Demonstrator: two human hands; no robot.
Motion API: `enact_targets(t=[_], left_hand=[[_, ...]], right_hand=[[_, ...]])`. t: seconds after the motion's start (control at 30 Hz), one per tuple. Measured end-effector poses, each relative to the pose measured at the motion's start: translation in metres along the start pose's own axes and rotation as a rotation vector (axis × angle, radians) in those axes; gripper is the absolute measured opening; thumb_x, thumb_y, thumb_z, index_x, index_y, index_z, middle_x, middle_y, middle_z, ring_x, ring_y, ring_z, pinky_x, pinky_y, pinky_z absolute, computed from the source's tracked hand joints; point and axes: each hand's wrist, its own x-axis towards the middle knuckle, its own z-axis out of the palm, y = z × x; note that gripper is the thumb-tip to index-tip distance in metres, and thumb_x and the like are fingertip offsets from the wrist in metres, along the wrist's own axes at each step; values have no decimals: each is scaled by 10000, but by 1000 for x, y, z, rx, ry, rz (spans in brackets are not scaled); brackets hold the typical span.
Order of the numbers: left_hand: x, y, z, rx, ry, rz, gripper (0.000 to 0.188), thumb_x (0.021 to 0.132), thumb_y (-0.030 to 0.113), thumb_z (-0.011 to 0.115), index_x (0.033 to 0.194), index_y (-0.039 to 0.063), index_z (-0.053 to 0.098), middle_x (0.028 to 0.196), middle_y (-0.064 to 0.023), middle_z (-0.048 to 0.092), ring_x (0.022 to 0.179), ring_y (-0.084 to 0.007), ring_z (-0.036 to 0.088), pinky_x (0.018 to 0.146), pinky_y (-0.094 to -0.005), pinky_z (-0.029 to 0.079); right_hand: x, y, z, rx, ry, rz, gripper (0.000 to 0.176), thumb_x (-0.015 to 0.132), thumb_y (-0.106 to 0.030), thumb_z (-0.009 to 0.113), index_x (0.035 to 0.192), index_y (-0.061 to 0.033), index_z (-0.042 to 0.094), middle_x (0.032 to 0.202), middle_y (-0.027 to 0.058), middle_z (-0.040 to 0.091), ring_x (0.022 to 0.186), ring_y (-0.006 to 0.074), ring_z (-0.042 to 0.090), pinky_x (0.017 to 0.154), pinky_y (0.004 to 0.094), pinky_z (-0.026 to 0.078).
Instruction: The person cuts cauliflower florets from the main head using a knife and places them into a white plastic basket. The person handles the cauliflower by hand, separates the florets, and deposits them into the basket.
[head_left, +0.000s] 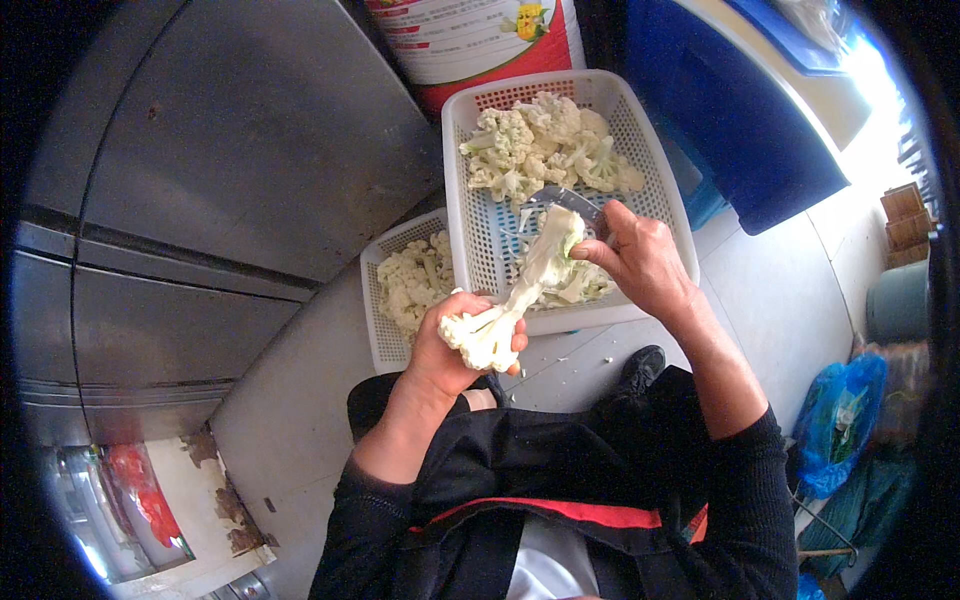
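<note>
My left hand (442, 341) holds a piece of cauliflower (487, 334) by its florets, with the thick stem pointing up and to the right. My right hand (645, 259) grips a knife (570, 201), its curved metal blade just behind the stem's upper end, and my thumb presses on the stem. Below the hands is a white perforated basket (681, 202). Cut cauliflower florets (551, 139) lie in its far part, and trimmings (581, 289) in its near part. The knife's handle is hidden in my fist.
A second white basket (382, 349) with cauliflower stands at the left on the tiled floor. Stainless-steel doors (247, 135) fill the left side. Behind the baskets are a printed sack (480, 45) and a blue plastic bin (735, 112). A blue plastic bag (836, 427) lies at the right.
</note>
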Motion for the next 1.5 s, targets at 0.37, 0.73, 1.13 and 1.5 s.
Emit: enact_targets(t=[0.37,0.73,1.13,1.5], left_hand=[[2,1,-9,38,-99,25,362,779,201,469,1038,-26,579,844,-237,611,717,-370,589,497,-494,508],[3,-5,-2,-66,-84,-16,329,806,205,471,972,-60,573,854,-245,618,737,-381,606,542,-501,530],[0,-4,1,-56,-48,41,349,818,225,469,966,-72,579,836,-221,620,736,-335,612,549,-479,534],[6,-19,1,-24,0,81,364,825,243,476,938,-72,616,847,-199,634,734,-313,625,586,-467,531]], right_hand=[[-4,4,-9,200,-55,-89,621,691,-574,708,751,-6,462,552,94,452,520,167,458,480,337,380],[-3,4,-3,201,-29,26,624,692,-584,689,805,-6,484,548,57,410,522,104,415,461,312,344],[-3,-2,-7,185,-87,9,566,782,-515,682,776,15,484,575,170,488,521,271,504,508,402,397],[-7,-14,13,188,-7,48,465,920,-405,560,767,25,472,639,241,525,627,435,542,555,471,415]])
